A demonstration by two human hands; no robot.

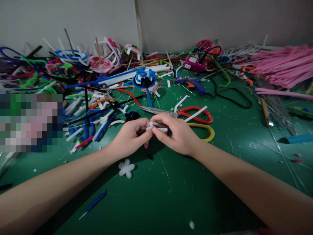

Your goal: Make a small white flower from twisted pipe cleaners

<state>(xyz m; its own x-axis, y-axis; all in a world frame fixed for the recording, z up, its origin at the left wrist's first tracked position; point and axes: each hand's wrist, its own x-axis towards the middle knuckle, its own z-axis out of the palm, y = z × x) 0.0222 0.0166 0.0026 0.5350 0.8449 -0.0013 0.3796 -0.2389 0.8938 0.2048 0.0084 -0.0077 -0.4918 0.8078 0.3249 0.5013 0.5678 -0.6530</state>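
Both my hands meet over the green table and pinch a bent white pipe cleaner [160,129] between their fingertips. My left hand [132,133] is closed on its left end, with the fingertips partly hidden. My right hand [174,132] closes on the same piece from the other side. Just beyond the hands lie scissors [207,118] with red and yellow handles, their blades pointing left. A white pipe-cleaner flower [126,168] rests flat below my left hand. Nearer to me is a thin blue tool [94,203] with a pale tip.
Behind the hands sit a blue glue gun [195,85] with a black cord and a magenta box [195,63]. Pink pipe cleaners [286,67] are heaped at the right. Coloured pipe-cleaner scraps [97,120] crowd the left; a blue-and-white flower piece [144,78] stands mid-table. A pixelated patch hides the far left.
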